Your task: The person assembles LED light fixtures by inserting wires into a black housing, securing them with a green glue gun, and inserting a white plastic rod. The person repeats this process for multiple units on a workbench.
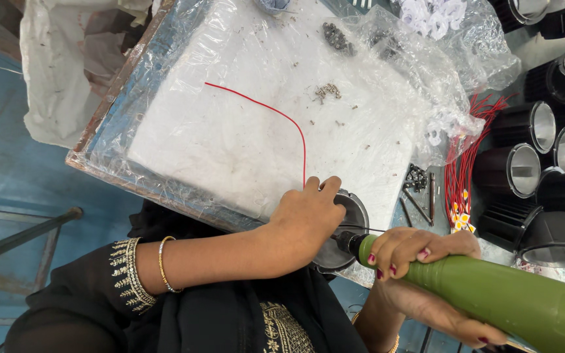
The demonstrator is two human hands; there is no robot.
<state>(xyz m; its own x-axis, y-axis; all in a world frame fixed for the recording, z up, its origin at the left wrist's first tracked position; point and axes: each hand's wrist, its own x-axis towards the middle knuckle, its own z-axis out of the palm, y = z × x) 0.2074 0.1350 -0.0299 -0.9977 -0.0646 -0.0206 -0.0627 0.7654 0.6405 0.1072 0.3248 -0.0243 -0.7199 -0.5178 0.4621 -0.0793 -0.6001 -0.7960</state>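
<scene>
Screws (327, 91) loose on plastic sheet (243, 124), red wire (276, 114) alongside

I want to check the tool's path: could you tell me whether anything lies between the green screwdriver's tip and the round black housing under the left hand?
Nothing visible does. The green screwdriver, held by the right hand, points its tip straight at the round black housing, which the left hand steadies from above.

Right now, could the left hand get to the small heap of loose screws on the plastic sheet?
Probably yes: the left hand rests on the round black housing, and only open plastic sheet lies between it and the loose screws.
</scene>
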